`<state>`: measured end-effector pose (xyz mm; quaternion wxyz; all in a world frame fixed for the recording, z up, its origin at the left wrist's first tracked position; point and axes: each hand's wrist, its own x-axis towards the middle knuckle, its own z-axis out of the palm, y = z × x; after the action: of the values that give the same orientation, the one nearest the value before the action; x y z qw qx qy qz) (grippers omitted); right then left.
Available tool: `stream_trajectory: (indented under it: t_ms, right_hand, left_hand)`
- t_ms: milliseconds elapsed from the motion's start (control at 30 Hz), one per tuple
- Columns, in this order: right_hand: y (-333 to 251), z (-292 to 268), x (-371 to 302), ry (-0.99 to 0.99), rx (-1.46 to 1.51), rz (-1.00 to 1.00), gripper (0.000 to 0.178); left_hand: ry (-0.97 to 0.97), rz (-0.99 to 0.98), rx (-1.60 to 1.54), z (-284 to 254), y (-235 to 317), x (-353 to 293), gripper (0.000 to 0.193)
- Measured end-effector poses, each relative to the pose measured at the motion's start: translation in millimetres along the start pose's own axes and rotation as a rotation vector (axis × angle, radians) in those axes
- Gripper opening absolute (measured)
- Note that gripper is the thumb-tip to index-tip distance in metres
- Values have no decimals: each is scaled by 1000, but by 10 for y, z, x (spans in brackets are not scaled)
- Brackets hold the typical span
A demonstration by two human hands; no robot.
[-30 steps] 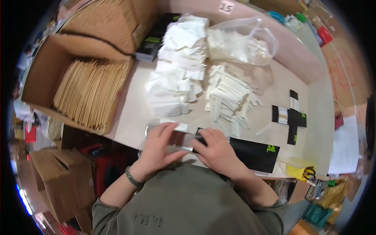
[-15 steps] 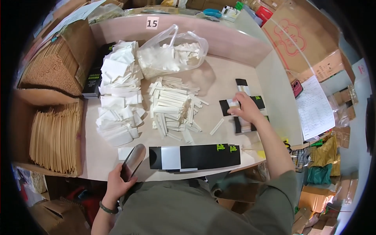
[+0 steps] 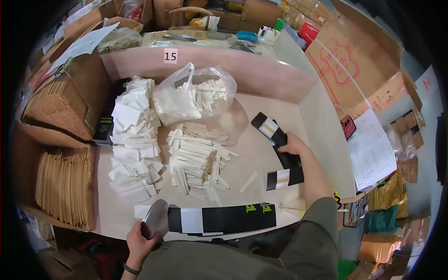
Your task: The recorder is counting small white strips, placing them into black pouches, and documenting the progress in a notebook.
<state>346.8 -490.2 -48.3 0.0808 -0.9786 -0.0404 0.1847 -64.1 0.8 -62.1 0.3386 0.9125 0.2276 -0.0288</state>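
Head view: left hand [image 3: 140, 242] grips a glossy grey, round-ended flat piece [image 3: 156, 217], near left. Right hand [image 3: 295, 144] touches a flat black, white-banded packet [image 3: 270, 128], right; finger closure cannot be told. Packet: probably light, stiff; hold long edges.

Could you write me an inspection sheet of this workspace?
Surface: pale table, walled at back and right.
Job's things: banded black packs at right; flat black strips along the front edge.
Clutter: heaps of paper and white strips; a bag of white strips.
Hands: left hand holds a grey piece; right hand touches the packs.
Cables: nothing seen.
Surroundings: cartons left and right; phone and written sheet beyond the right wall.
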Motion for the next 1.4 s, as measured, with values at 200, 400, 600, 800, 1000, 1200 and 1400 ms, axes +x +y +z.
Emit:
stream_trajectory:
  t_ms: [200,400,600,800,1000,1200,1400]
  right_hand:
    - [-285,-80,10,288,-242,-246,48]
    - [-148,-347,-59,97,-384,-186,107]
    - [-131,-28,-1006,-334,-449,-231,145]
    - [-360,-32,-45,-3,-430,-356,89]
    - [-1104,-93,79,427,-206,-398,53]
    - [-2191,532,-2115,-4,-97,-1162,55]
    - [-2817,1070,-2339,-123,-6,-1048,55]
  left_hand:
    - [99,64,91,144,-75,34,46]
    - [36,93,20,122,-208,15,46]
    - [104,73,17,138,-52,-21,47]
    - [124,107,45,104,-86,-50,49]
    - [-127,25,-136,-159,101,55,48]
    - [-550,368,-613,-239,456,-5,45]
    - [-879,482,-511,-208,717,84,39]
